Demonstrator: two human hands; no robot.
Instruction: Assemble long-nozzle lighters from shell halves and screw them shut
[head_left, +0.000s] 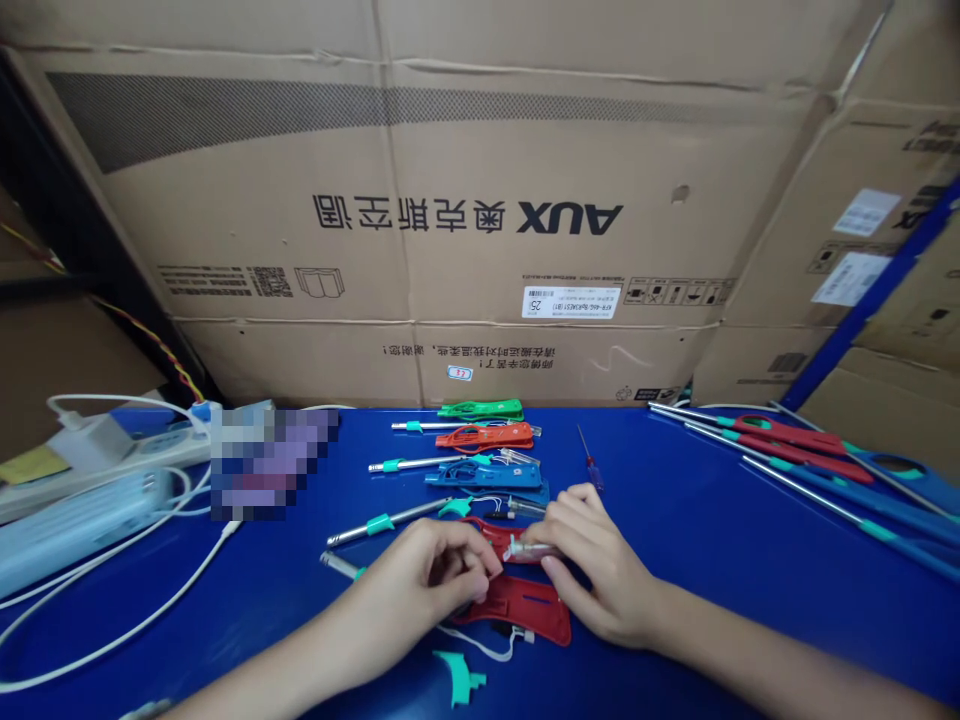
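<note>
My right hand (600,570) grips a small clear cylindrical part (534,551) with a whitish end, held over red plastic shell pieces. Close beside that end is my left hand (439,575), its thumb and fingers curled together; what they pinch, if anything, is hidden. A red shell half (536,608) lies under the hands, with another red piece (491,535) behind it. A white wire (499,652) with a small connector shows below the shell. Nearer me rests a curved teal plastic piece (457,678). Left of my left hand, a metal tube (341,565) is partly covered.
Behind my hands lie blue (487,475), orange-red (487,436) and green (484,409) shells with metal tubes. A screwdriver (591,468) lies farther back. Several red and blue long-handled tools (817,460) are at right. White cables (187,610) and a power strip (165,445) occupy the left.
</note>
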